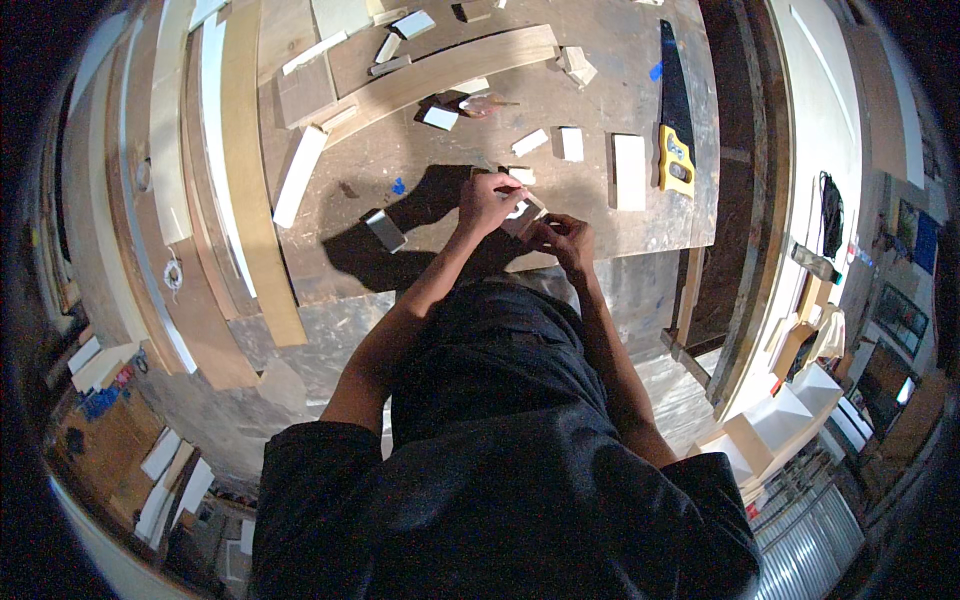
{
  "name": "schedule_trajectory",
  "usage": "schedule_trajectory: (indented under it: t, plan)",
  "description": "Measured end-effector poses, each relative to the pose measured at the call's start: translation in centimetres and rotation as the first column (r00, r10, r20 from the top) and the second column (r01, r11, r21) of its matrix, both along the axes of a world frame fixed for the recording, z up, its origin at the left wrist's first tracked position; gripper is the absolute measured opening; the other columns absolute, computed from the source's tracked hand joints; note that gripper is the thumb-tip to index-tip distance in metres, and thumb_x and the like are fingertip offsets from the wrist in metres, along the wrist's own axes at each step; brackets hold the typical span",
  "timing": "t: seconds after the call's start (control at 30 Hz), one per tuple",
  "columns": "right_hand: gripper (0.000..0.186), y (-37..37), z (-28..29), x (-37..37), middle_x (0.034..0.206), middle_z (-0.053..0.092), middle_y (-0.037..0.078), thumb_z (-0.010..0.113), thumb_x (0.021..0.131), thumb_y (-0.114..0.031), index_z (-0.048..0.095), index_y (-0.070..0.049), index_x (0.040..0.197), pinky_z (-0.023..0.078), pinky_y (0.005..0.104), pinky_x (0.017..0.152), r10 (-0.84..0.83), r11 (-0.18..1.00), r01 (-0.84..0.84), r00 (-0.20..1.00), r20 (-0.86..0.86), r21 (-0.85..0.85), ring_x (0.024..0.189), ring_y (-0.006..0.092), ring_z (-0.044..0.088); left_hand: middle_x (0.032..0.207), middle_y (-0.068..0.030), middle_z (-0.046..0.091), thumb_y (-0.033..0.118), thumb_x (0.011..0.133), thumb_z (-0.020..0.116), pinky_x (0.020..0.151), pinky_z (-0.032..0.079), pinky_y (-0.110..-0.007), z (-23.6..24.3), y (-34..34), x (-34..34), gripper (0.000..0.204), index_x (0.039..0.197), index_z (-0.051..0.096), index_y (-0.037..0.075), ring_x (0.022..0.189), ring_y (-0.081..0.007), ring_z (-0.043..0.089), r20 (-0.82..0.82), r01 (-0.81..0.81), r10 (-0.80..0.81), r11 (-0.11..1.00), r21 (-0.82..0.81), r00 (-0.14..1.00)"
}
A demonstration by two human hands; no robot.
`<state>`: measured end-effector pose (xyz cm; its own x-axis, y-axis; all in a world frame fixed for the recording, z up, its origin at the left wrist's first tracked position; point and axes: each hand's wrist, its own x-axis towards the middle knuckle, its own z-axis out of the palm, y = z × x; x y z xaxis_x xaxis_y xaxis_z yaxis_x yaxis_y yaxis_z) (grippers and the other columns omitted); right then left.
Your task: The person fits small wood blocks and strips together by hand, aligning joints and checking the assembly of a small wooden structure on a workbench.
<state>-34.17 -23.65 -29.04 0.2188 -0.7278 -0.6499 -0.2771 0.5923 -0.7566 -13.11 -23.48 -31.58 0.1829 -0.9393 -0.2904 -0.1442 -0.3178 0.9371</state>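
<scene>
Close to the near edge of the workbench (440, 275), a small wooden block (523, 222) is between my two hands. My left hand (487, 204) is closed at its far left side, fingertips bent down over it. The curled fingers of my right hand (567, 243) grip its near right end. Something small and white shows under my left fingertips, too small to name. Just beyond my left fingers lies a pale wood offcut (521, 175). My hands and their shadow hide part of the block.
A handsaw with a yellow handle (677, 165) lies at the right, beside a pale rectangular board (629, 172). Small blocks (571, 143) and a long wooden strip (450, 70) lie farther back. Long boards (240, 120) line the left. A lone block (385, 231) sits left of my hands.
</scene>
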Motion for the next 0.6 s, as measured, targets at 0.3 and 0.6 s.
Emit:
schedule_trajectory:
  t: [0.3,0.6]
  plan:
    - [0.032,0.2,0.9,1.0,0.091,0.074,0.019,0.073,0.091,-0.011,0.067,0.011,0.112,0.064,0.0378,0.072,-0.042,0.999,0.041,0.999,0.017,0.022,0.079,0.0239,0.073,0.088,-0.0113,0.077,0.021,0.077,0.084,0.075,0.058,-0.033,0.6,0.0,0.1,0.025,0.090,0.075,0.002,0.082,-0.0208,0.076,0.078,0.013,-0.007,0.997,-0.075,0.997]
    - [0.031,0.1,0.8,1.4,0.092,0.074,0.018,0.072,0.092,-0.014,0.068,0.009,0.113,0.064,0.0359,0.070,0.005,1.000,-0.005,0.999,-0.050,0.008,0.078,0.0216,0.073,0.089,-0.0129,0.076,0.020,0.076,0.084,0.077,0.058,-0.033,0.0,0.2,-0.2,0.025,0.089,0.072,0.002,0.084,-0.0229,0.075,0.105,-0.036,0.044,0.997,-0.075,0.993]
